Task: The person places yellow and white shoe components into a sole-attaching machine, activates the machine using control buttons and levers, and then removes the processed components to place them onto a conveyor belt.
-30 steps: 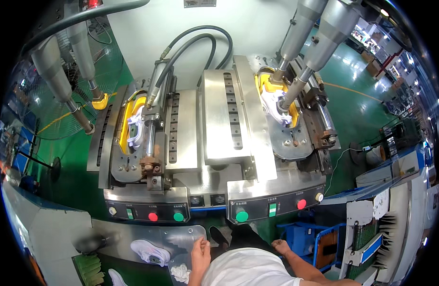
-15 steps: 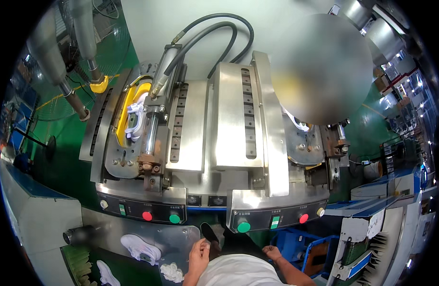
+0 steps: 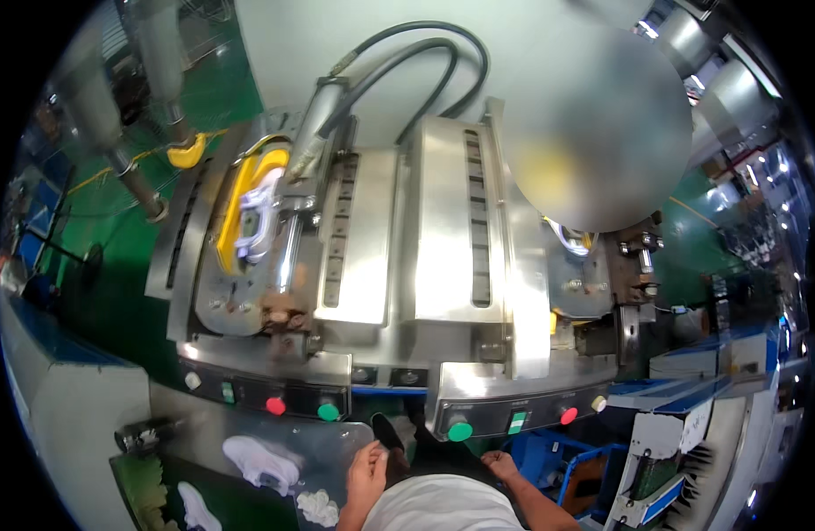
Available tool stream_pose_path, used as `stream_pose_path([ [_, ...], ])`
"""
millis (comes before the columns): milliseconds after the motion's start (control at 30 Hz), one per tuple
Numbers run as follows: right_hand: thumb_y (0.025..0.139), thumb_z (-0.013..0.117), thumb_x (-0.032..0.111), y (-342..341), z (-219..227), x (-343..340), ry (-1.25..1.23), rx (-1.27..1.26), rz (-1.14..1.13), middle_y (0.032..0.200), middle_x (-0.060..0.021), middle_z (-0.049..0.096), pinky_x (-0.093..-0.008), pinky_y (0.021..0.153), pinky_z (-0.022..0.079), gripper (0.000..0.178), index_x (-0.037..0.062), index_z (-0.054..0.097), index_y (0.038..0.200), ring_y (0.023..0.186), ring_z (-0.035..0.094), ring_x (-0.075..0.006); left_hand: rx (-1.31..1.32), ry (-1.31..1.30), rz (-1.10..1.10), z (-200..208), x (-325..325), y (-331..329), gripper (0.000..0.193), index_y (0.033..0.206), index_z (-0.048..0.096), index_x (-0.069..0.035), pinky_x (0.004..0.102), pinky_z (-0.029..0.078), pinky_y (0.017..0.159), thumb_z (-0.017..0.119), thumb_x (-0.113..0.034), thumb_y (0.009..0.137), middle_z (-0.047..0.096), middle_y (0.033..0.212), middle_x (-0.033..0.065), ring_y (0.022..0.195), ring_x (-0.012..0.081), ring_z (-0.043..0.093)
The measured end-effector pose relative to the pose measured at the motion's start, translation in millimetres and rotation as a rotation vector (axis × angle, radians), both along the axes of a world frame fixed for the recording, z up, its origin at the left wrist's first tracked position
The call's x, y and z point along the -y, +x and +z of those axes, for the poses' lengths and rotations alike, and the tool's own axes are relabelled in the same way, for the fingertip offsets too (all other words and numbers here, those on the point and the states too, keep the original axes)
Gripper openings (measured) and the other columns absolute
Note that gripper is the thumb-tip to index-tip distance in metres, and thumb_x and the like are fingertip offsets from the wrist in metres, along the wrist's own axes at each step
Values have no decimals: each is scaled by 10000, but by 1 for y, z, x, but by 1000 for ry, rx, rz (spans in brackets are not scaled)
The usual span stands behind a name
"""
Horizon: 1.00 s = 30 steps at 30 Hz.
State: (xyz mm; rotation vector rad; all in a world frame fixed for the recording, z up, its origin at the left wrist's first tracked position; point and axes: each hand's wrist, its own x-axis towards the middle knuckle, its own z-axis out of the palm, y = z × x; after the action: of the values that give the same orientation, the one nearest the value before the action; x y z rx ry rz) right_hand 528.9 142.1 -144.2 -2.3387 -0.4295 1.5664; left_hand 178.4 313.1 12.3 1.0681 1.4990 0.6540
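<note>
My left hand [image 3: 367, 469] rests beside my body with its fingers curled in, and no thing shows in it. On my other side, my right hand [image 3: 499, 464] hangs low with bent fingers, also with nothing visible in it. Both stay apart from the steel press [image 3: 372, 239] in front of me. A white-lilac sneaker [image 3: 264, 212] sits in the press's left station beside a yellow pad [image 3: 235, 208]. In the right station, a white shoe [image 3: 571, 239] shows only in part; a round blur covers the rest.
Along the press front run two control panels [image 3: 257, 396] with red and green buttons. A metal table [image 3: 332, 442] at lower left bears a white sneaker [image 3: 257, 462] and crumpled white paper [image 3: 319, 507]. Another shoe [image 3: 197, 506] lies further left. Blue frames [image 3: 593, 469] stand at right.
The view has shifted slightly, so the press appears a little further right and lower. My hands keep nearly the same place and pose.
</note>
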Motion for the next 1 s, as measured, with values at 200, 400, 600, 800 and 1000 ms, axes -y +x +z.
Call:
stream_pose_path([
  [200, 859, 698, 222, -5, 0, -26, 14, 39, 196, 994, -115, 721, -328, 840, 500, 332, -9, 703, 1097, 912, 655, -186, -38, 34, 11, 18, 5, -10, 306, 1220, 579, 18, 346, 553, 752, 620, -100, 941, 653, 1048, 191, 906, 276, 682],
  [400, 875, 646, 206, 6, -20, -53, 294, 2, 682, 1140, -172, 695, -382, 920, 465, 350, -28, 657, 1135, 1050, 645, -308, -231, 7, 226, 24, 62, -48, 278, 1200, 568, -4, 396, 520, 811, 592, -123, 951, 630, 1064, 190, 958, 349, 653],
  [600, 897, 629, 151, -18, 34, -102, 79, 62, 822, 918, -100, 715, -321, 773, 516, 242, -33, 689, 1042, 832, 664, -191, -433, 151, 681, -13, 157, -112, 241, 1143, 621, -23, 390, 527, 753, 630, -131, 927, 656, 990, 186, 843, 327, 664],
  [800, 928, 635, 159, -83, 77, -110, 239, -66, 871, 942, -108, 700, -280, 786, 517, 291, -64, 637, 1114, 851, 655, -163, -559, 234, 907, -55, 230, -209, 155, 1036, 647, -10, 355, 531, 704, 646, -44, 885, 675, 898, 163, 772, 267, 673],
  [1000, 947, 624, 163, -239, 164, -125, 442, -108, 1104, 1066, -131, 696, -295, 870, 517, 312, -59, 611, 1165, 979, 663, -174, -485, 194, 922, -54, 238, -307, 110, 1010, 634, -21, 335, 516, 677, 623, -75, 915, 656, 797, 133, 699, 215, 641],
])
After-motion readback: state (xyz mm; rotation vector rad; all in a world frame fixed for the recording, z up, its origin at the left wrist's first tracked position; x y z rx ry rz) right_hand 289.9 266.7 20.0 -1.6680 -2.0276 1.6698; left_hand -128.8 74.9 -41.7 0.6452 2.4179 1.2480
